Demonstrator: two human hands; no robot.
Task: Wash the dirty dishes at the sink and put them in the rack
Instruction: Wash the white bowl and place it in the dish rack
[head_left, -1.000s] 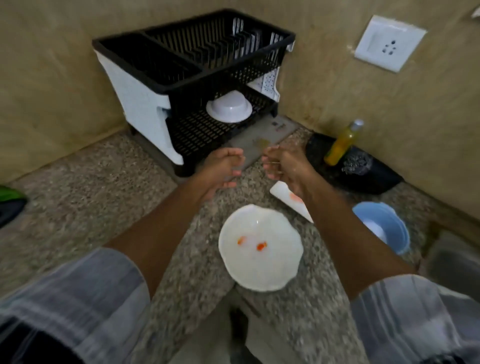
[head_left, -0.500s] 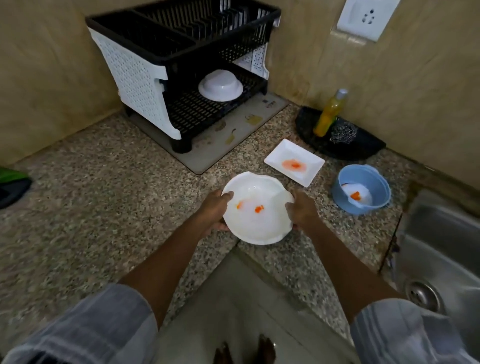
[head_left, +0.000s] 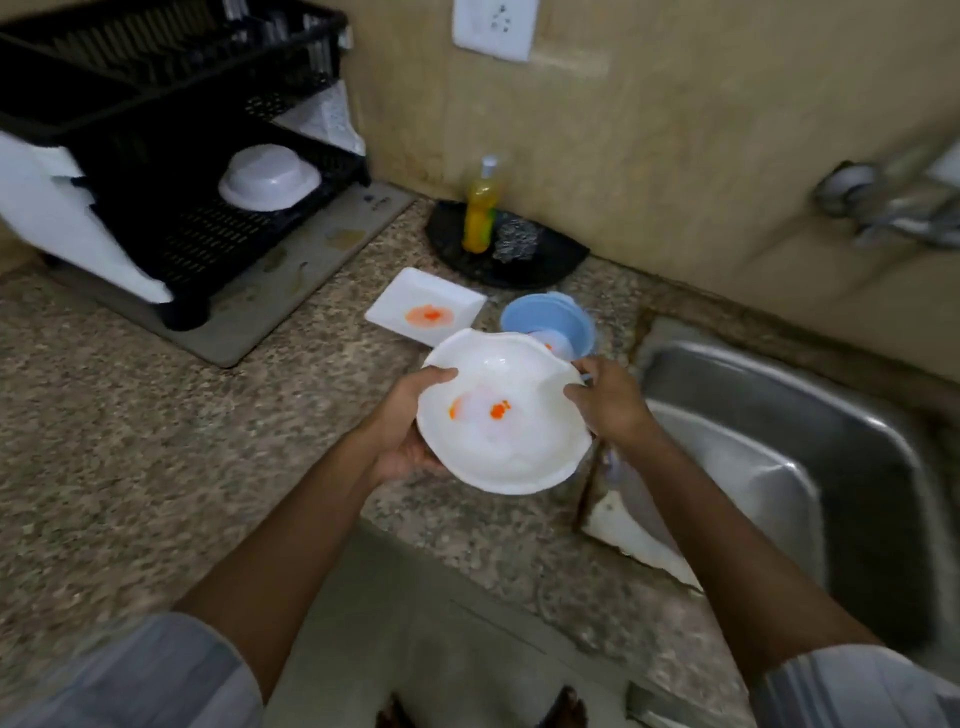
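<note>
1. I have the white plate (head_left: 506, 415) lifted off the counter (head_left: 156, 441), just left of the sink (head_left: 779, 467); my left hand (head_left: 402, 431) curls round its left rim, my right hand (head_left: 610, 405) grips the right rim; orange smears sit in its middle.
2. Progress, as I judge it: 1 white bowl (head_left: 269, 177) lies upside down on the lower shelf of the rack (head_left: 156, 130), so that one looks done; 3 dirty pieces remain: this plate, the square dish (head_left: 426, 306) with an orange stain, and the blue bowl (head_left: 550, 319) behind the plate.
3. Soap bottle (head_left: 480, 213) and scrubber (head_left: 514, 240) stand on the black tray (head_left: 561, 260) by the wall.
4. Against 0.5 s ago: the plate lay on the counter between both hands; now it is raised, tilted and nearer the sink; the tap (head_left: 893, 202) has come into view.
</note>
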